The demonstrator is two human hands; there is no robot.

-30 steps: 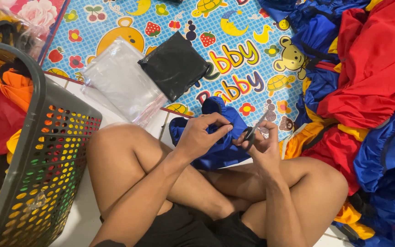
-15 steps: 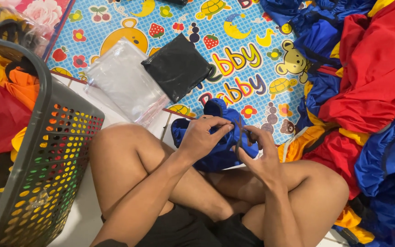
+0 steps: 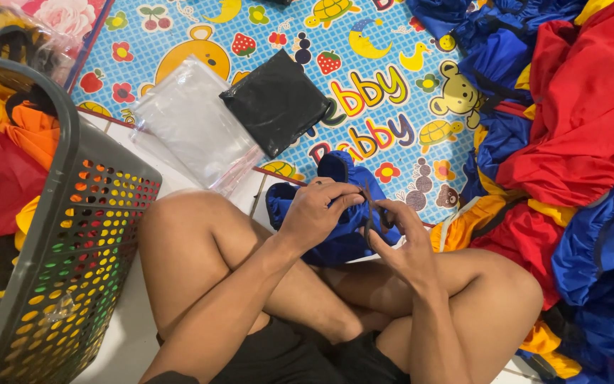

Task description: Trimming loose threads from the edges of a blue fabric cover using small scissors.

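Both hands [image 3: 321,213] [image 3: 399,235] pinching blue cloth [image 3: 335,235], fingers curled

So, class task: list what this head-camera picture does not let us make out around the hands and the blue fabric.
- Blue fabric bundle: its shape, covered by the left hand and right hand.
- Dark loop at the right fingers: too small to identify.
- Grey laundry basket: bottom cut off by the left edge.
- Black packet: contents hidden.
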